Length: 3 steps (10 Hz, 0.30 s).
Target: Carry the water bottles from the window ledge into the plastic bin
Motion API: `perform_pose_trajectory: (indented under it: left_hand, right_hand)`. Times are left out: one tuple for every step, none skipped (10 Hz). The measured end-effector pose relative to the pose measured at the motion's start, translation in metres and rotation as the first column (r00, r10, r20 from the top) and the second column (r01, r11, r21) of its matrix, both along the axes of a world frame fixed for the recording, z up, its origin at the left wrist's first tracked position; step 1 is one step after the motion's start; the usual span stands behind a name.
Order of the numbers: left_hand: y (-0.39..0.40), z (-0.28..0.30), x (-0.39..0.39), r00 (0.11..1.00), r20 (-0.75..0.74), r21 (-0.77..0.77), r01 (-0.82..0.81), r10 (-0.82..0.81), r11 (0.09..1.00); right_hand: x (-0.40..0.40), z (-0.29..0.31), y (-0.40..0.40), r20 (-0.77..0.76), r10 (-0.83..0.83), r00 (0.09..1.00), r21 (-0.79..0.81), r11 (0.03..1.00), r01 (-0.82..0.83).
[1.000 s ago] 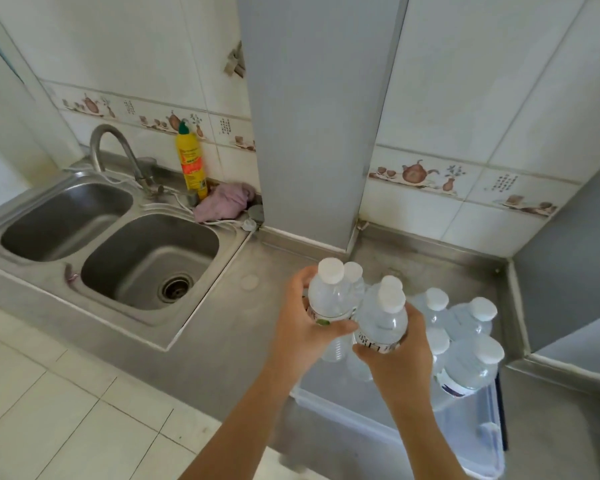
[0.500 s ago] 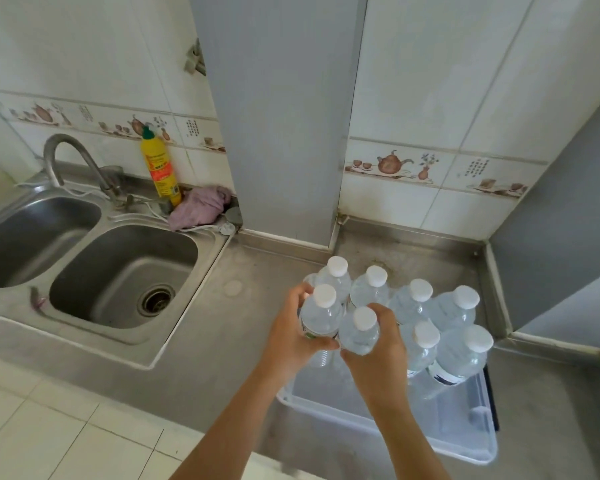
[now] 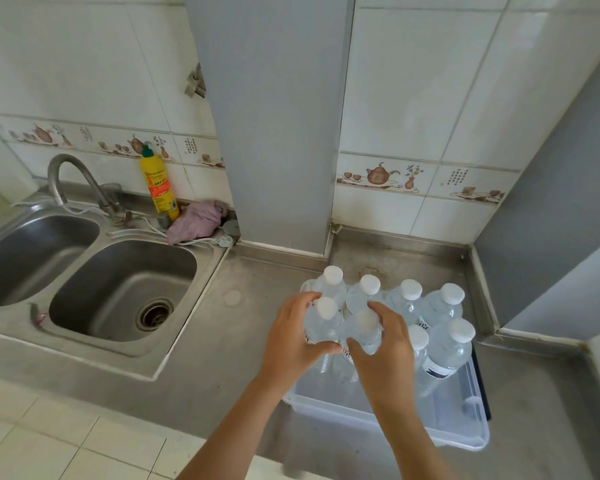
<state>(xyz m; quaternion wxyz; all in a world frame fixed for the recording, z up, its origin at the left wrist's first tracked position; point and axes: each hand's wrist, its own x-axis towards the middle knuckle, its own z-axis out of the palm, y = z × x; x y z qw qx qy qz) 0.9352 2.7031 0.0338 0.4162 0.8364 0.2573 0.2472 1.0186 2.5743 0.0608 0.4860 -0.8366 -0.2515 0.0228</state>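
Note:
A clear plastic bin (image 3: 392,415) sits on the steel counter and holds several upright water bottles with white caps (image 3: 447,336). My left hand (image 3: 291,337) is wrapped around one clear bottle (image 3: 324,323) at the bin's front left. Right beside it, my right hand (image 3: 385,348) grips a second bottle (image 3: 364,329). Both held bottles stand upright, low inside the bin, against the back row. The window ledge is out of view.
A double steel sink (image 3: 118,289) with a curved tap (image 3: 66,174) lies to the left. A yellow detergent bottle (image 3: 158,183) and a pink cloth (image 3: 198,221) sit behind it. A grey pillar (image 3: 271,133) and tiled walls close the back; a grey panel (image 3: 548,220) stands at right.
Both hands have lowered their two bottles into the bin's front-left area, beside the bottles standing there. The camera has panned slightly.

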Motion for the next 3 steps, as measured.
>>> perform_pose_trajectory:
  left_hand:
    - [-0.001, 0.007, -0.002, 0.998, 0.057, 0.001, 0.001, -0.002, 1.0]
    - [0.003, 0.016, -0.001, 0.997, 0.08, -0.002, -0.004, 0.004, 1.0]
    - [0.003, 0.027, -0.005, 0.996, 0.091, 0.069, 0.001, -0.008, 0.998]
  right_hand:
    - [-0.002, 0.009, -0.004, 0.039, -0.012, 0.999, -0.007, 1.0, 0.013]
    - [-0.007, 0.017, -0.006, 0.091, 0.012, 0.996, -0.023, 1.0, -0.01]
    - [-0.016, 0.03, -0.008, 0.129, 0.005, 0.992, -0.065, 0.998, 0.004]
